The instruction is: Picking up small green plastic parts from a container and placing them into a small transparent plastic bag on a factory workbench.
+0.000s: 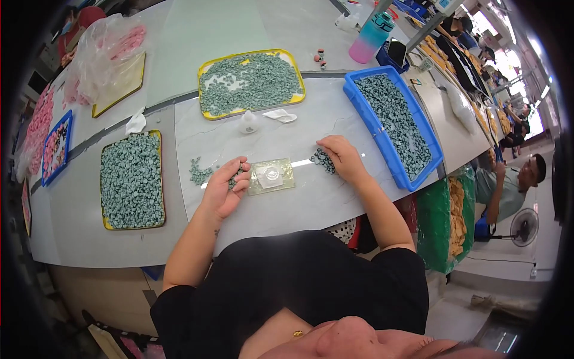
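Note:
My left hand [226, 186] is half closed, palm turned up, with several small green pieces [238, 178] in its curled fingers. A loose pile of similar green pieces [200, 172] lies just left of it. Between my hands is a flat yellowish-clear square block [271, 176] with a small whitish patch on top. My right hand [342, 157] rests at a small heap of darker green pieces [323, 161], its fingers bent together at the heap's edge. Whatever may be between those fingertips is too small to make out.
Beyond stand a yellow-rimmed tray [206, 109] of green pieces, a small white bottle [249, 122] and a folded white cloth [280, 115]. A blue tray [366, 115] sits right, another yellow-rimmed tray [161, 179] left. A teal-pink drinking bottle [371, 39] is far right.

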Available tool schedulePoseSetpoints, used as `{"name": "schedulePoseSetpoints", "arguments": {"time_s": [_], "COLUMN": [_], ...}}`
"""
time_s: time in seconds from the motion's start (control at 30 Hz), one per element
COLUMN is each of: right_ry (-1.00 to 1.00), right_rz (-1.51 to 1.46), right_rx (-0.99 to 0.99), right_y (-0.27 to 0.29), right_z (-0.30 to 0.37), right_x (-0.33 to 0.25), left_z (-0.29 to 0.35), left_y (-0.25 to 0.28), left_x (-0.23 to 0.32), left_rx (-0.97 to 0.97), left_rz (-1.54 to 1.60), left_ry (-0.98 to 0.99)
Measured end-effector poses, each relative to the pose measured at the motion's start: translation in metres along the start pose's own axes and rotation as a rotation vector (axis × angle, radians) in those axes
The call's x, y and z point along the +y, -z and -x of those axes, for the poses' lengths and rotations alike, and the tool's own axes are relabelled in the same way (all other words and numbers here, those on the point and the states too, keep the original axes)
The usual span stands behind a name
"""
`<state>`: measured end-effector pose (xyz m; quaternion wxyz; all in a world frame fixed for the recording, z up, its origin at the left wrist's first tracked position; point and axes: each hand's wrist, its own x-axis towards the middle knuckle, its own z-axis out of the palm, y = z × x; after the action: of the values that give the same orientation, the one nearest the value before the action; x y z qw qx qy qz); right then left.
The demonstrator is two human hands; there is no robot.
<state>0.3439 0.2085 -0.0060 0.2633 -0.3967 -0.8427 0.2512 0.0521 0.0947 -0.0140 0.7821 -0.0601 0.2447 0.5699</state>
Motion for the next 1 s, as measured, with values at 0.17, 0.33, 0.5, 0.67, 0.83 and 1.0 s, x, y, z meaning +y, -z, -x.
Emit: {"name": "schedulePoseSetpoints", "arguments": {"time_s": [0.17,0.33,0.5,0.67,0.83,1.0], "right_ry": [0.144,0.1,-0.027,-0.127,-0.102,-0.083], "right_rz": [0.2,0.279,0.208,-0.119,-0.056,-0.01], "right_rx": [-0.211,-0.315,-0.286,-0.096,-0.037,-0.061], "right_y": [-0.006,-0.025,-0.043,-0.066,-0.086,-0.096], "right_z": [-0.011,-0.018,-0.023,-0.015,-0.008,-0.002], "right_x": [-0.021,-0.03,-0.044,-0.063,-0.067,-0.066], "left_z": [-0.001,0.002,0.009,0.012,0.009,0.01], "left_y": [0.018,0.03,0.019,0.021,0.046,0.045], "left_x": [0.001,0.008,0.012,0.015,0.021,0.023], "left_rx": [-0.068,-0.039,0.05,0.042,-0.023,0.057], "left_rz": [-0.133,-0.159,-0.112,-0.203,-0.144,-0.125], "left_ry": [-0.091,-0.047,-0.037,-0.105,-0.059,-0.067]}}
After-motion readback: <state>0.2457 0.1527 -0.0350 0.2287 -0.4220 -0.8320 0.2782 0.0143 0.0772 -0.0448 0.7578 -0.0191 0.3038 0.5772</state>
